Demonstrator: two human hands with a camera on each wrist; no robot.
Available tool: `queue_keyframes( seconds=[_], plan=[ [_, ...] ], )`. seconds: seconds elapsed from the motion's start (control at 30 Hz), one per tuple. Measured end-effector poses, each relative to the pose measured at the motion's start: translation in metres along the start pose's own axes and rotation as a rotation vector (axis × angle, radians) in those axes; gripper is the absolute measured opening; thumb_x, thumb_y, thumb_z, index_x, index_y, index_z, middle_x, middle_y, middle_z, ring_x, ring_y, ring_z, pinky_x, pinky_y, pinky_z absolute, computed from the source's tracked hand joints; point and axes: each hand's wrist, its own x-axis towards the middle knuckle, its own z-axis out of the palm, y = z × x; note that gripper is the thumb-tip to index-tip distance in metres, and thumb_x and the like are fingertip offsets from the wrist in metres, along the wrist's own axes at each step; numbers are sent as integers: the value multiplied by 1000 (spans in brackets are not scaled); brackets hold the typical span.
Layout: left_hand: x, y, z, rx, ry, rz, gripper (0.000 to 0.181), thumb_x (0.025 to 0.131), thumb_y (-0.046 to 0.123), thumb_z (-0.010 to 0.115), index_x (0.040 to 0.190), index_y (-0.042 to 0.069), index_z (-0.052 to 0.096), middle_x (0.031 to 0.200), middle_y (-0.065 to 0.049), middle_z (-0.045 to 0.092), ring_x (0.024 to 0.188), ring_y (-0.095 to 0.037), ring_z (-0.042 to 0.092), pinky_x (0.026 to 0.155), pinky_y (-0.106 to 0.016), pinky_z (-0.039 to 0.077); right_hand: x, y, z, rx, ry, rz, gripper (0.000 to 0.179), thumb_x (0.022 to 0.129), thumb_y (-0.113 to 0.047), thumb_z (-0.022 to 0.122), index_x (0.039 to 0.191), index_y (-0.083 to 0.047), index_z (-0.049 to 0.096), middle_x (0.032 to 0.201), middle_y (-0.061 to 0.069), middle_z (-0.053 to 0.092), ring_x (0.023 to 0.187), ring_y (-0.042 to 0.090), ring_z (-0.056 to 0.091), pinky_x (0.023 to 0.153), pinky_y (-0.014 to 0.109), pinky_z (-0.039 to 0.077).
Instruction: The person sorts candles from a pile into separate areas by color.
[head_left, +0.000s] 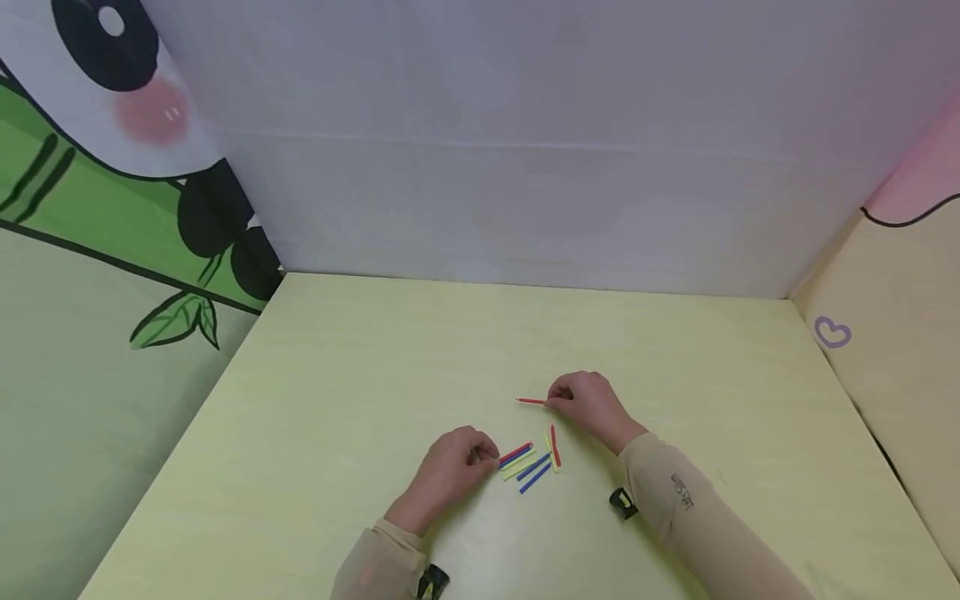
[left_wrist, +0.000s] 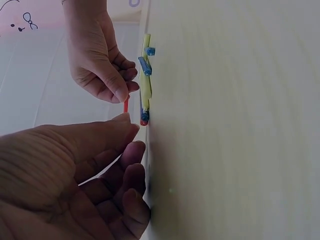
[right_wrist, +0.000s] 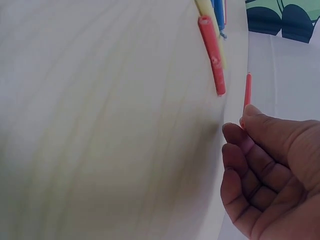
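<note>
In the head view, my right hand pinches one end of a thin red stick between thumb and forefinger, above the table. The right wrist view shows this red stick pointing up from the fingertips. My left hand is low over the table, its fingers loosely bent and its fingertips close to the ends of a red stick and a blue stick. No held thing shows in the left hand. Yellow sticks, more blue sticks and another red stick lie between the hands.
A pale wooden table bears everything. Behind it stands a whitish wall sheet, with a printed panel at left and a beige panel at right. Small black devices sit at the wrists.
</note>
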Motion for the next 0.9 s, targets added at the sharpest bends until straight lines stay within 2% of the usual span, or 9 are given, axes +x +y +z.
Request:
queue_keyframes(
  seconds=[0.43,0.6,0.77,0.9],
  plan=[
    [3,2,3,35,-18,3,4,83,11,75,85,10,72,74,9,53,67,-5,47,63,-24,42,7,5,3,-5,6,4,8,85,-17,76,79,-15,71,72,-7,62,72,15,52,79,36,42],
    [4,2,3,51,-27,2,4,83,10,75,84,12,72,74,9,53,67,-6,48,63,-24,42,8,5,4,-20,6,-8,9,85,-18,77,79,-15,71,72,-7,62,71,14,51,84,39,41],
    [5,4,4,67,-34,-22,6,83,10,76,81,14,71,74,9,52,67,-6,48,63,-24,42,8,6,3,-30,16,-59,10,84,-18,77,78,-14,70,71,-8,62,68,12,51,79,37,43],
    [6,5,4,69,-36,-44,8,83,11,76,80,16,70,74,9,52,67,-7,48,63,-24,42,10,5,3,-20,3,-47,10,85,-19,76,78,-15,70,71,-8,61,69,12,51,76,34,43]
  ],
)
